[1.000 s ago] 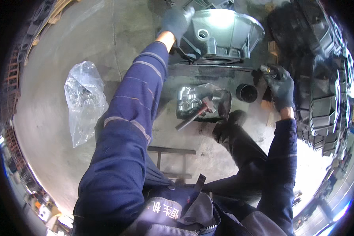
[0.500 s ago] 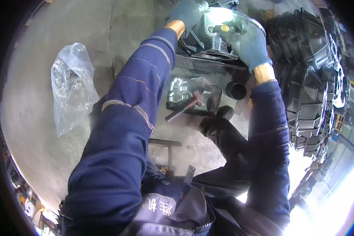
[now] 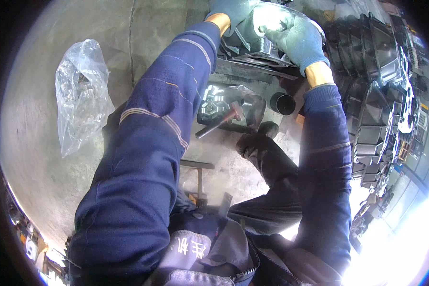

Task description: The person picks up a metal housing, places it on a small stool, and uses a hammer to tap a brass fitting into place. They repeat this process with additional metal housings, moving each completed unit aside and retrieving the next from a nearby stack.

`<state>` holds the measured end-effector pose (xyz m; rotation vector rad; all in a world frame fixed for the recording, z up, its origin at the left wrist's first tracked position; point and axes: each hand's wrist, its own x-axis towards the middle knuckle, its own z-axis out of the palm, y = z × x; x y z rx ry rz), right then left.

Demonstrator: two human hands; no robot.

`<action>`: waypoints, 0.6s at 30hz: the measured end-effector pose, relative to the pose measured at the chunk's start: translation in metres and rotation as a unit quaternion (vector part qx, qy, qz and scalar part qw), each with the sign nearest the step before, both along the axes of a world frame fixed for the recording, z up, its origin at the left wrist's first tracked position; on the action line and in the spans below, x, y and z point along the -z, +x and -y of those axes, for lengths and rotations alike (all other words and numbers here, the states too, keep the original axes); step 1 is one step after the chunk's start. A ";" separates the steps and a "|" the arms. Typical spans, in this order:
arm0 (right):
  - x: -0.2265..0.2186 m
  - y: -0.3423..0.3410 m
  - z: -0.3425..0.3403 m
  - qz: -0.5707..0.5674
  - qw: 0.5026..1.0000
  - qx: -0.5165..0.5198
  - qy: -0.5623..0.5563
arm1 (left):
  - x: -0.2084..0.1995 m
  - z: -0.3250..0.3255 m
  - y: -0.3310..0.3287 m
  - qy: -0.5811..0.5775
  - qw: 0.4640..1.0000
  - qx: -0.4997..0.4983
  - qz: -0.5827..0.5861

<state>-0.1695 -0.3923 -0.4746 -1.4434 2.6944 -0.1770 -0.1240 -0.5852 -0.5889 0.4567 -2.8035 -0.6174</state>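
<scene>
A cast metal housing [image 3: 264, 52] with a round flange and openings is at the top of the view, part of it washed out by glare. My left hand [image 3: 236, 12], in a blue-grey glove, curls against the housing's left side; its fingertips are partly cut off by the frame's upper edge. My right hand [image 3: 302, 43], gloved alike, is closed with its fingers at the housing's upper bore. Whatever they grip is lost in the bright glare. Below the housing, a red-headed hammer [image 3: 231, 114] lies across a dark tray [image 3: 206, 125] of shiny metal fittings.
A clear plastic bag [image 3: 81, 95] with small parts inside lies on the floor to the left. A black cup-like cylinder [image 3: 282, 103] stands beside the tray. Stacked dark castings [image 3: 367, 52] rise along the right. My boot [image 3: 252, 143] is just below the tray.
My right hand has shifted slightly left and up at the bore; the brass-tipped piece seen at its fingers before is now hidden. The whole view has tilted slightly, so the floor items appear higher.
</scene>
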 end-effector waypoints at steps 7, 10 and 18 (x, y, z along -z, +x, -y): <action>-0.001 0.001 0.007 -0.021 0.998 0.004 0.063 | -0.003 -0.002 0.002 0.049 0.998 -0.031 -0.013; 0.002 0.001 0.007 -0.061 0.996 -0.035 0.061 | -0.004 -0.002 0.002 0.057 0.998 -0.036 -0.009; -0.004 0.007 0.017 -0.068 0.992 -0.023 0.107 | -0.004 -0.002 0.002 -0.001 1.000 -0.015 -0.013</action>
